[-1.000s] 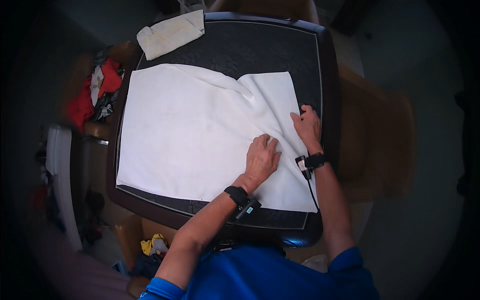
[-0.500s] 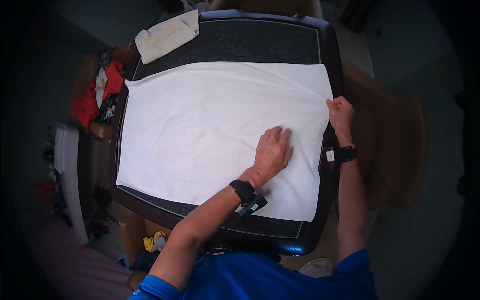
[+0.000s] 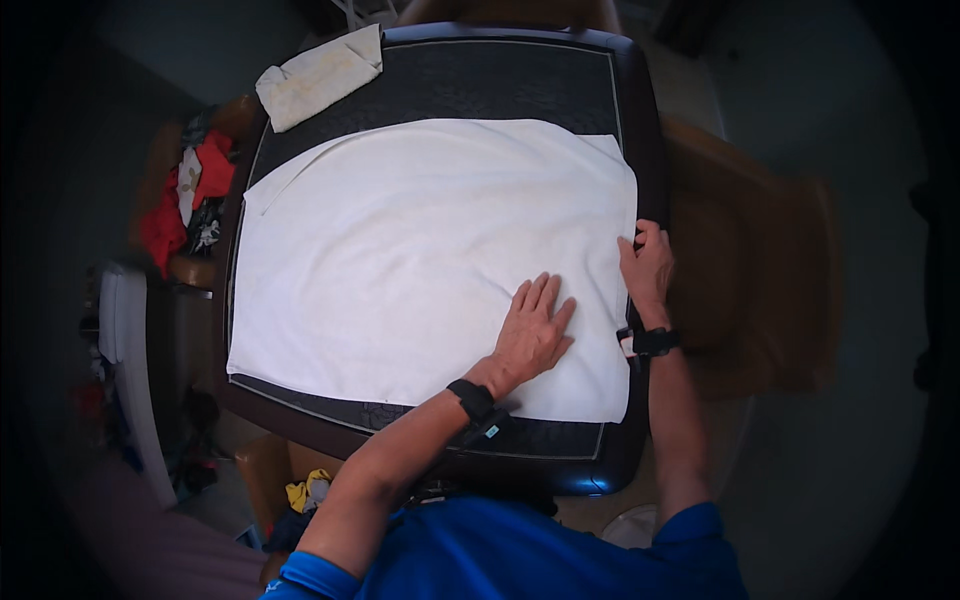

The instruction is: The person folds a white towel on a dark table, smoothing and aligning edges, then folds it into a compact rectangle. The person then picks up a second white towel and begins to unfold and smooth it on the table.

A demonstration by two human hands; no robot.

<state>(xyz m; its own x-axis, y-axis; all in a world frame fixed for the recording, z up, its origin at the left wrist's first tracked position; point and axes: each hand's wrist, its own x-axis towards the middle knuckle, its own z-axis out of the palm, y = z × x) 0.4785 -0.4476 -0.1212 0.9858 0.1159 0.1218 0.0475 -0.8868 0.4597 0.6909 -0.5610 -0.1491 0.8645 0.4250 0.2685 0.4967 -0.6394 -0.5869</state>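
A white cloth [image 3: 400, 250], much like a towel, is spread over most of the dark tabletop, with soft ripples through its middle. Its far left corner has a small crease. My left hand [image 3: 533, 330] lies flat on the near right part of the cloth, fingers spread, gripping nothing. At the cloth's right edge is my right hand [image 3: 648, 265], its thumb beside the fabric and apart from the bent fingers. Nothing shows between them.
A folded off-white cloth [image 3: 322, 78] lies at the table's far left corner. Brown chairs stand around the dark table [image 3: 480, 75]; the right chair [image 3: 750, 270] is near my right arm. Red and patterned clothes [image 3: 190, 190] sit on the left chair, and a yellow garment [image 3: 310, 490] on the near left one.
My right hand has loosened its pinch on the cloth's right edge and moved nearer to me. The right edge lies slightly further left, and the far edge is more rounded. My left hand stays flat.
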